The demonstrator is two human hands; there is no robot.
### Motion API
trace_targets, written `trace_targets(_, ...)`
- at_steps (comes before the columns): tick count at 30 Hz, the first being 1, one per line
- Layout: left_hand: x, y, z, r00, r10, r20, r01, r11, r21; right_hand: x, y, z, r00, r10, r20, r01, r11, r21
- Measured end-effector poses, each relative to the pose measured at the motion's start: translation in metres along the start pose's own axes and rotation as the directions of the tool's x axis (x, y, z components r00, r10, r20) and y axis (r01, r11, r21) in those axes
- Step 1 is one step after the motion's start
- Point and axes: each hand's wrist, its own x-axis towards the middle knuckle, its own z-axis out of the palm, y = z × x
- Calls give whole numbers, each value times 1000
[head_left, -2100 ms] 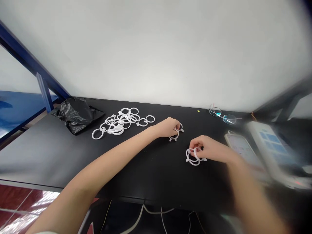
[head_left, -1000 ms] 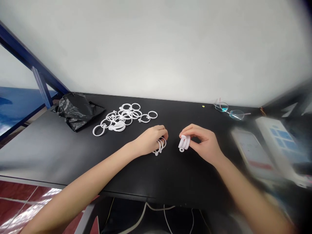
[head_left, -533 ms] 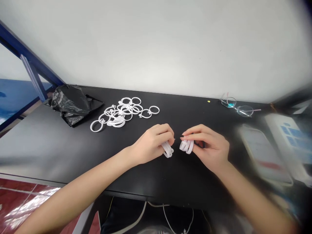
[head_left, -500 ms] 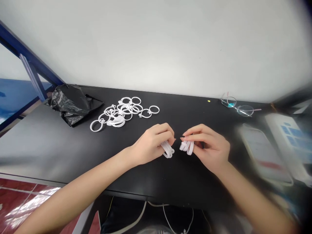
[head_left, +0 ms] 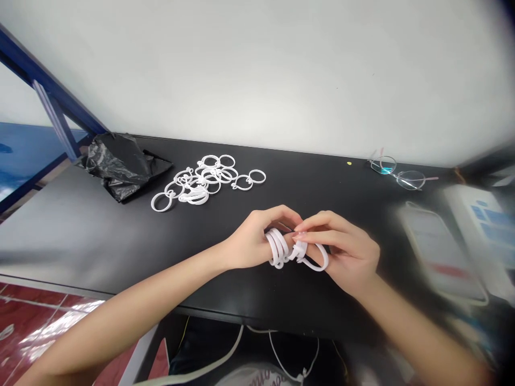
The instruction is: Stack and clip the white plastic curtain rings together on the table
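Observation:
My left hand [head_left: 253, 241] is closed on a small bunch of white plastic rings [head_left: 277, 251], held on edge just above the black table [head_left: 80, 236]. My right hand [head_left: 346, 252] is closed on more white rings [head_left: 311, 257], one of them hanging below its fingers. The two bunches touch between my fingertips. A loose pile of white rings [head_left: 203, 181] lies on the table, farther back and to the left.
A crumpled black plastic bag [head_left: 116, 163] lies at the back left. A pair of glasses [head_left: 396, 172] rests near the wall at the right. A phone [head_left: 438, 252] and a white box [head_left: 483, 230] sit blurred at the right. Cables hang under the table's front edge.
My hands picked up rings from the table, came together at the middle and now press their two bunches against each other. The view has tilted slightly downward.

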Motion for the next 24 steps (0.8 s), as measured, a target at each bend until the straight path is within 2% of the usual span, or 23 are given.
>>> trace_targets(7, 1, 0, -1, 995, -89, 43, 93, 990, -108, -3, 0, -2, 994, 107, 34, -109, 991, 72)
trace_targets(12, 0, -1, -1, 997, -71, -16, 69, 989, -132, 0, -1, -3, 992, 127, -2, -127, 989, 77)
trace_targets(19, 2, 1, 0, 999, 18, -51, -23, 994, -106, 4, -1, -7, 991, 126, -33, -124, 990, 75)
trace_targets(24, 2, 4, 0, 996, 26, -85, -23, 999, 35, 1, 1, -5, 992, 107, -74, -109, 994, -21)
